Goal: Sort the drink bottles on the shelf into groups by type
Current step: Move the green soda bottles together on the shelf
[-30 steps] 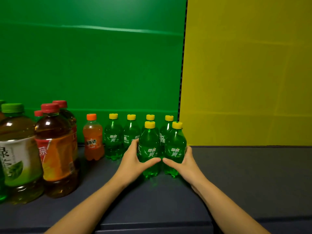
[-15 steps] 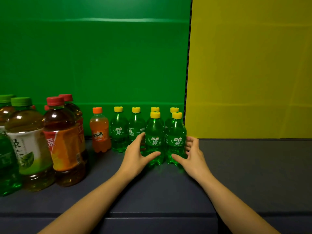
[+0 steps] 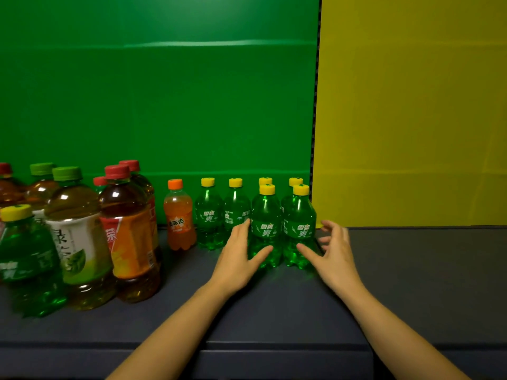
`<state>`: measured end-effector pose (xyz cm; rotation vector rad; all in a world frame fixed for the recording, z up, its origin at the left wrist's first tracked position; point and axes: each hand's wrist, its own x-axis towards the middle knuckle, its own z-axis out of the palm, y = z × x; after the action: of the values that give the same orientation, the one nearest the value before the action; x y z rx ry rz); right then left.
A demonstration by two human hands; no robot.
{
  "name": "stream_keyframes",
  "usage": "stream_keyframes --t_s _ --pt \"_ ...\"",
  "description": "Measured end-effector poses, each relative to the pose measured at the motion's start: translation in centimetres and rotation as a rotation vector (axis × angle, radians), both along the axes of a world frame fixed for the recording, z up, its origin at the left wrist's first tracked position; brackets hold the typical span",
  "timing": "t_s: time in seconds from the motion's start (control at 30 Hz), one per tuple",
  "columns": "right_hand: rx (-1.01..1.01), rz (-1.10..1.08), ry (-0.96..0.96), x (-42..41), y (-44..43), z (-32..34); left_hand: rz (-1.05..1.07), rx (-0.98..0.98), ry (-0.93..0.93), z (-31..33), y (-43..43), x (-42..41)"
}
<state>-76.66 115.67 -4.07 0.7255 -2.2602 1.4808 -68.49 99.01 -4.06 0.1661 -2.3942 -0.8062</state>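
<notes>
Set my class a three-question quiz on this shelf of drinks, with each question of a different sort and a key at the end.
1. Multiple choice: how many small yellow-capped green bottles stand clustered beside the yellow panel? A four; B six; C eight.
2. True or false: the orange-capped bottle stands between that cluster and the large red-capped bottles.
3. Short answer: what colour is the cap on the large bottle with the white-and-green label?

Key: 1 B. 2 true. 3 green.
</notes>
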Motion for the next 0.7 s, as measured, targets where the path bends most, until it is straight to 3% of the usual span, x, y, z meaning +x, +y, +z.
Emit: stream_keyframes --t_s 0.1,0.3,0.5,0.7 --pt "-0.069 -0.073 0.114 0.7 0.7 0.9 0.068 -0.104 0.044 0.9 -0.2 2.1" --pt "0.028 0.177 0.172 5.9 0.5 2.6 0.127 -0.257 0.209 2.8 -2.7 10.3" --pt "0.178 0.366 0.225 13.0 -4.9 2.5 0.299 -0.205 0.24 1.8 -9.3 20.5" --pt "0.149 0.451 0.223 19.3 -13.1 2.4 0.46 -0.131 0.235 0.9 -17.5 29.0"
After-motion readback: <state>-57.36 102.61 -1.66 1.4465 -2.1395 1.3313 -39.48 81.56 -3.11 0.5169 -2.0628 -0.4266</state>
